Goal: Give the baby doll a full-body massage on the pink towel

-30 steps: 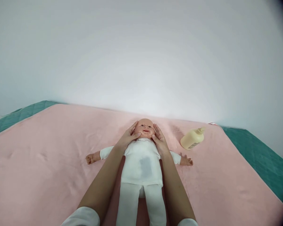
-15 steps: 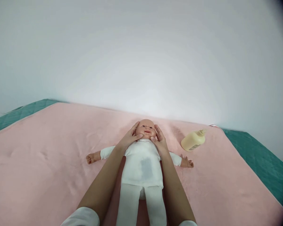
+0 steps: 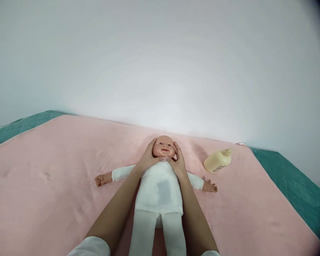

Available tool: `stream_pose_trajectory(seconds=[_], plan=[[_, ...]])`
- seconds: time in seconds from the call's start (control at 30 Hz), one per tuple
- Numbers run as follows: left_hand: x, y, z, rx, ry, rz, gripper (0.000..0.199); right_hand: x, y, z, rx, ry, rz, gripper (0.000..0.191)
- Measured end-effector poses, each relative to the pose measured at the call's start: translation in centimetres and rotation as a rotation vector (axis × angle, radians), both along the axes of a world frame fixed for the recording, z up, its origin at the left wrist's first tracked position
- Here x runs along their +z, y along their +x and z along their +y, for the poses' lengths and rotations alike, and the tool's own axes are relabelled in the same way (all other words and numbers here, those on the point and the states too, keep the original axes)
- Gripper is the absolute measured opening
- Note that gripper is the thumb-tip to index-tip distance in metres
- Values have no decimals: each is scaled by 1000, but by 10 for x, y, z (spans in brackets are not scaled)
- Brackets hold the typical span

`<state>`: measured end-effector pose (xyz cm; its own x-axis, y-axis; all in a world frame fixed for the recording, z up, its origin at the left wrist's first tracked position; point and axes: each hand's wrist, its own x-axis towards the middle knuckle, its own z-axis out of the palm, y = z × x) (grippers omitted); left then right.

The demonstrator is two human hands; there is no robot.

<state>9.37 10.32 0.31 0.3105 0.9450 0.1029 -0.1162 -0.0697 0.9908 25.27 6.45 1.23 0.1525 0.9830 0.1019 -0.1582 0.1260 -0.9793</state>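
Observation:
A baby doll [image 3: 154, 195] in a white top and trousers lies on its back, arms spread to the sides. A bluish-grey patch marks the front of its top. My left hand [image 3: 147, 159] cups one side of the doll's head, and my right hand [image 3: 178, 163] cups the other. Both thumbs meet below the chin, at the neckline. My fingers curve along the cheeks and the sides of the head; their undersides are hidden. To the right of the doll's head, a pale yellow pump bottle [image 3: 216, 161] leans at a tilt on the pink sheet.
The pink sheet [image 3: 56, 177] covers most of the surface beneath the doll. Green quilted fabric [image 3: 290, 181] shows along the right side and at the far left. Behind the far edge rises a plain pale wall [image 3: 160, 64].
Both thumbs have slid from the doll's cheeks and jaw down and inward to meet under its chin. My other fingers stay at the sides of its head. The view has shifted slightly.

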Motion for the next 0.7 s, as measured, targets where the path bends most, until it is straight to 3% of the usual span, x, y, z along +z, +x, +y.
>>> stream_pose_trajectory(seconds=[0.37, 0.7], plan=[[7, -3, 1, 11, -32, 63, 106, -6, 4, 3, 38, 49, -49, 96], [2, -9, 7, -23, -51, 26, 101, -10, 7, 4, 17, 41, -27, 95]])
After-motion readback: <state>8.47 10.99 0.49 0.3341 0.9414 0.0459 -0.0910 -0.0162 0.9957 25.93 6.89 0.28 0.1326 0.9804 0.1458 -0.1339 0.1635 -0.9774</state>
